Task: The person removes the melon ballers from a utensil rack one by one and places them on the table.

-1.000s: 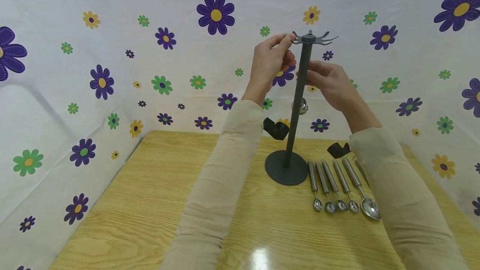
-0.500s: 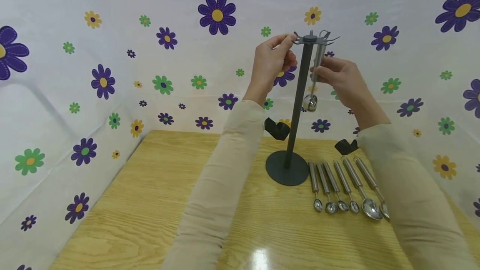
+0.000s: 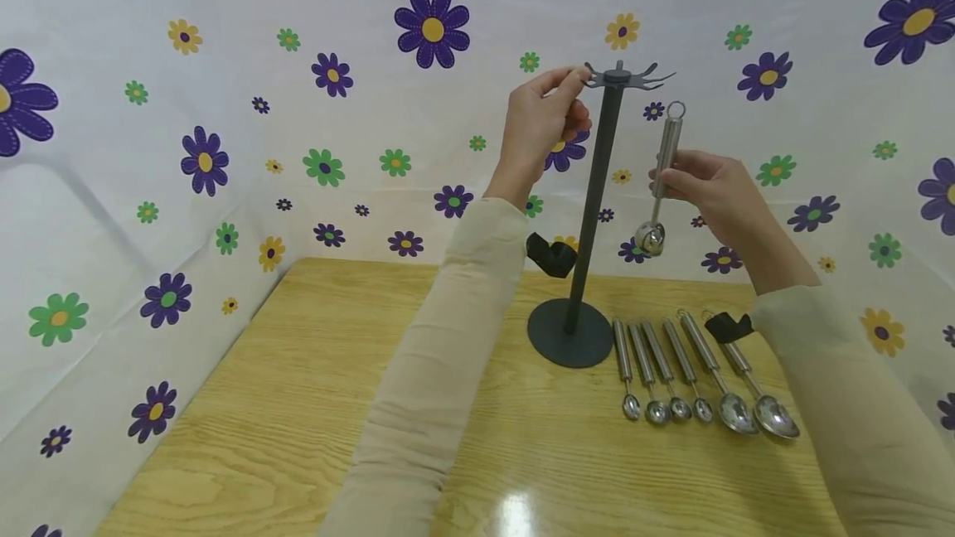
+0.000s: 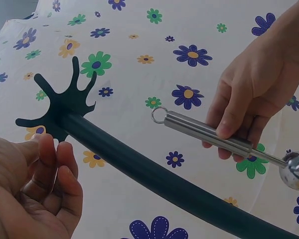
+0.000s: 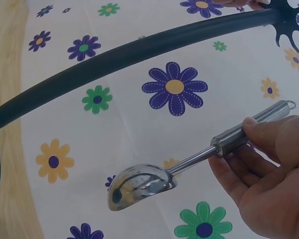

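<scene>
A dark metal utensil stand (image 3: pixel 594 189) rises from a round base and carries a ring of upturned hooks on top. My left hand (image 3: pixel 540 127) pinches one hook at the left side of that top. To the right of the post, my right hand (image 3: pixel 709 185) grips a steel ice cream scoop (image 5: pixel 144 184) by its handle, between thumb and fingers. The scoop hangs in the air, apart from the stand, its ring end up and its round bowl down. In the left wrist view, the scoop's ring (image 4: pixel 159 115) points toward the hooks (image 4: pixel 72 99).
Several steel utensils lie in a row on the wooden table (image 3: pixel 336 404), right of the stand's base (image 3: pixel 570 333). Small melon ballers (image 3: pixel 656 384) are on the left of the row, larger scoops (image 3: pixel 739 413) on the right. Flower-printed cloth (image 3: pixel 358 106) backs the table.
The scoop in my right hand came out from behind the post, passed by the hooks, then moved right and down away from the stand. My left hand stayed at its hook.
</scene>
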Motion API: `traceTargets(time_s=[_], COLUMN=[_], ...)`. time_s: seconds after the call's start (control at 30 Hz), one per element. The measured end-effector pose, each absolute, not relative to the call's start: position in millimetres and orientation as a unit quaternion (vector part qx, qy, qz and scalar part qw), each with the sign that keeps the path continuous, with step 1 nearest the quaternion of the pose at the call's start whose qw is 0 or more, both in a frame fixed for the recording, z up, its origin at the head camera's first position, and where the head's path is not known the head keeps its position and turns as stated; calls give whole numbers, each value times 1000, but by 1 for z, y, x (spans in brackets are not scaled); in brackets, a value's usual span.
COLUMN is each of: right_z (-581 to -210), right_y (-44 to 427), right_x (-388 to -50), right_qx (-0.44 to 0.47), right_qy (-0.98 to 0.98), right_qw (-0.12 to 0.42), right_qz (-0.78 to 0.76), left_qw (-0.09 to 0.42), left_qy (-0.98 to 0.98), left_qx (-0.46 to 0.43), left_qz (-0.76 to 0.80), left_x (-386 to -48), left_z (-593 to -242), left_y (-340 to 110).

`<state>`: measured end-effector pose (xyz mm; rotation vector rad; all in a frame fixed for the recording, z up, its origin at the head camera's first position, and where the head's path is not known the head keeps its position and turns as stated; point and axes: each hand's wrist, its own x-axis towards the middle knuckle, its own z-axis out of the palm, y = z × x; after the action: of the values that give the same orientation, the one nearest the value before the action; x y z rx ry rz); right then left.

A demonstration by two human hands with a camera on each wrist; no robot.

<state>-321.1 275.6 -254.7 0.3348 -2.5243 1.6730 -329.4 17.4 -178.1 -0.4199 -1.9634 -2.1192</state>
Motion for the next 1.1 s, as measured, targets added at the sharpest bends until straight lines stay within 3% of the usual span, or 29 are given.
traceTargets(time_s=[1.1], right_z=[-320], right_y=[357], right_x=[-259], right_qx=[69], right_qy=[-878], right_qw=[28], right_qz=[473], left_qw=[111], left_qy=[-668], left_qx=[-143], left_qz=[-721], left_x=[-329], left_z=[-179], left_y=[17])
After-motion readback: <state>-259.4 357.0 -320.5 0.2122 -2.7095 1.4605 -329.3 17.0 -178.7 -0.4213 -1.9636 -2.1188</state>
